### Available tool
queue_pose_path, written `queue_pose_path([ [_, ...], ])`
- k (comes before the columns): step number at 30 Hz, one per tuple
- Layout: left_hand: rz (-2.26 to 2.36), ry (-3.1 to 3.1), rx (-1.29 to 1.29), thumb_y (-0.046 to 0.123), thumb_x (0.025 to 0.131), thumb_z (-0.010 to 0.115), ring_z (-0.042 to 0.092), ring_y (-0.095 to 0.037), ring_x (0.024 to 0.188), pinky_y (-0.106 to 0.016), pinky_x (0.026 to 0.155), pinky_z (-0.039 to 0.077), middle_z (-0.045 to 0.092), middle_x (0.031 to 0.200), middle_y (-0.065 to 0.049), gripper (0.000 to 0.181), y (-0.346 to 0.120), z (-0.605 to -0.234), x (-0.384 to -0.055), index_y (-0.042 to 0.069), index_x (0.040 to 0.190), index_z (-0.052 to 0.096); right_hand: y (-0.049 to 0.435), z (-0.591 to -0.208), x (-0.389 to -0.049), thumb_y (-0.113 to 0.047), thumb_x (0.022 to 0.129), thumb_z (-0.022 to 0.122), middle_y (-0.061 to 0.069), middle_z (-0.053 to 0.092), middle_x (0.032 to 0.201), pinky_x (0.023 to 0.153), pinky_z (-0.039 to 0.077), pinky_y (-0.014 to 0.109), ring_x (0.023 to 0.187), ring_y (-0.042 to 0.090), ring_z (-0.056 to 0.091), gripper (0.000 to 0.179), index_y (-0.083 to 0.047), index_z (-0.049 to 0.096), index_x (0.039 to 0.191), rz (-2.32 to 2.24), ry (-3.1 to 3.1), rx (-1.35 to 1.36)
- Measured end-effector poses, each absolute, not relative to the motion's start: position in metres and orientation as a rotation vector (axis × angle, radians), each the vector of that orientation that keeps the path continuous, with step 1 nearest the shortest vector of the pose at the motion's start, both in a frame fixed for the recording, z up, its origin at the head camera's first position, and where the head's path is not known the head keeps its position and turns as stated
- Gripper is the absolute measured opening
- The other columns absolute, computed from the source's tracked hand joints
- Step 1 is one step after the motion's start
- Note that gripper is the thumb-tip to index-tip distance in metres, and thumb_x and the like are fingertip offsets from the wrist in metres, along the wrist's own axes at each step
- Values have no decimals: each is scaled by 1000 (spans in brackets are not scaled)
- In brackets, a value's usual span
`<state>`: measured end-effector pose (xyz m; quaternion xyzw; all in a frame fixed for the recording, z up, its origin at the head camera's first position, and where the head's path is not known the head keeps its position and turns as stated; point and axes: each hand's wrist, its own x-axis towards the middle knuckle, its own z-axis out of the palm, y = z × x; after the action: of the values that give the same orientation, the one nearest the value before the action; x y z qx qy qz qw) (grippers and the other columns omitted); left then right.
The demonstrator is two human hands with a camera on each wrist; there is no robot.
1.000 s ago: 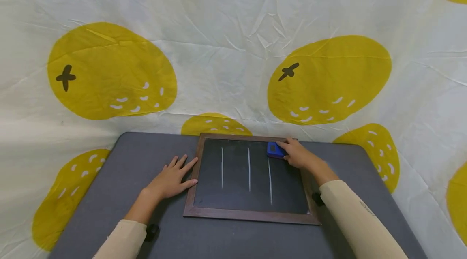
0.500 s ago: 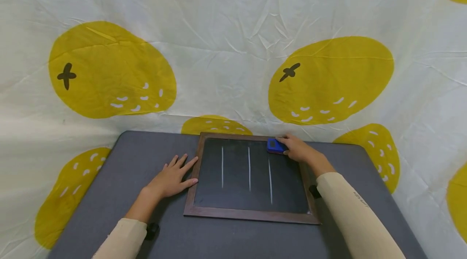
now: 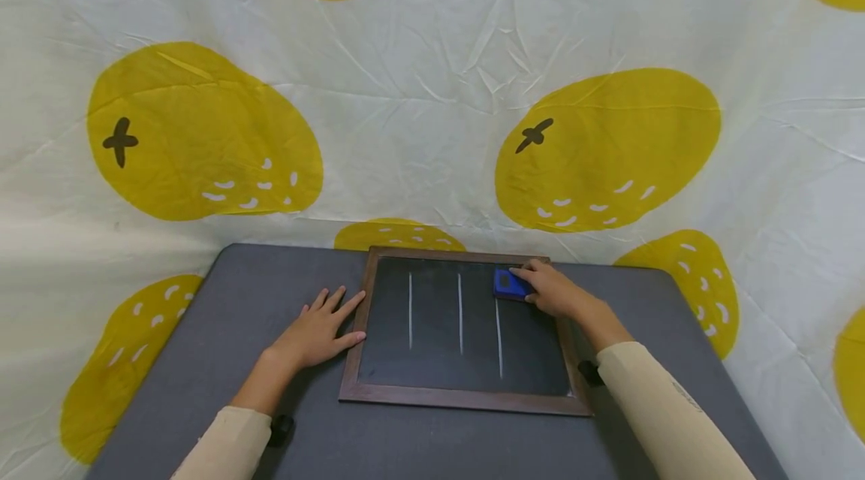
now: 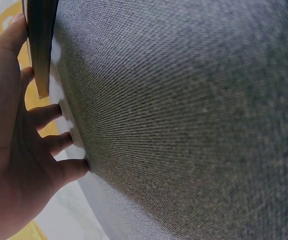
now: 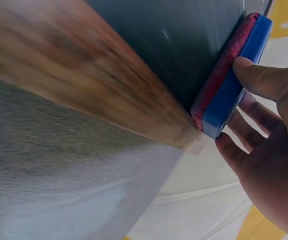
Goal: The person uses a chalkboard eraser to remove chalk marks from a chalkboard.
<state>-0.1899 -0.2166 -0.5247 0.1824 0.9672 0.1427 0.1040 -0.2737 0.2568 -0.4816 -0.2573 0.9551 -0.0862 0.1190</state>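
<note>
A chalkboard (image 3: 432, 371) in a brown wooden frame lies on the grey table, with 3 white chalk lines drawn down it. In the head view my right hand (image 3: 550, 289) grips a blue board eraser (image 3: 505, 284) near the board's upper right, over the top of the rightmost line. The right wrist view shows the eraser's red felt (image 5: 224, 70) face against the board, my thumb on one side and fingers on the other. My left hand (image 3: 314, 333) has its fingers spread, with thumb and index finger on the left of the wooden frame (image 4: 40, 47) and the other fingertips on the table.
The grey table (image 3: 405, 442) runs beyond the board on both sides. Behind its far edge hangs a white cloth (image 3: 405, 142) printed with large yellow fruit shapes. Dark wrist straps show under both forearms.
The right hand moves the eraser slightly up toward the top frame, then back down onto the upper end of the rightmost chalk line. The left hand stays in place.
</note>
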Motion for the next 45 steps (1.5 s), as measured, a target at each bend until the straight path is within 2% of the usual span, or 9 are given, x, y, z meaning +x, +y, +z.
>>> queue_pose_path([
  [2, 420, 2855, 537, 66, 100, 51, 21, -55, 153, -80, 110, 27, 26, 169, -21, 80, -217, -526, -190, 28, 166, 26, 257, -482, -264, -4, 95, 72, 25, 55, 132, 101, 50, 56, 119, 42, 58, 58, 2, 52, 150, -250, 2801, -794],
  [17, 422, 2864, 555, 64, 101, 53, 21, -56, 153, -80, 110, 27, 26, 169, -22, 79, -220, -528, -191, 27, 166, 27, 263, -480, -164, -8, 91, 78, 19, 59, 128, 87, 56, 49, 108, 33, 63, 59, 0, 56, 146, -266, 2810, -1040],
  [25, 411, 2868, 562, 66, 100, 51, 22, -56, 152, -81, 109, 27, 27, 168, -23, 80, -219, -529, -191, 27, 166, 28, 268, -480, -126, -17, 92, 79, 13, 60, 130, 85, 56, 48, 109, 28, 63, 60, -4, 57, 146, -319, 2763, -1062],
  [36, 412, 2863, 560, 66, 100, 50, 22, -57, 152, -81, 109, 27, 26, 168, -23, 80, -216, -528, -189, 27, 166, 27, 272, -478, -117, -17, 94, 77, 10, 58, 132, 84, 54, 48, 112, 26, 61, 58, -6, 57, 147, -362, 2742, -1027],
  [45, 419, 2859, 544, 62, 101, 54, 23, -57, 151, -81, 108, 28, 27, 168, -24, 79, -213, -522, -186, 25, 166, 29, 271, -481, -135, -13, 93, 78, 15, 58, 130, 82, 55, 47, 110, 27, 61, 58, -2, 57, 145, -330, 2809, -1048],
])
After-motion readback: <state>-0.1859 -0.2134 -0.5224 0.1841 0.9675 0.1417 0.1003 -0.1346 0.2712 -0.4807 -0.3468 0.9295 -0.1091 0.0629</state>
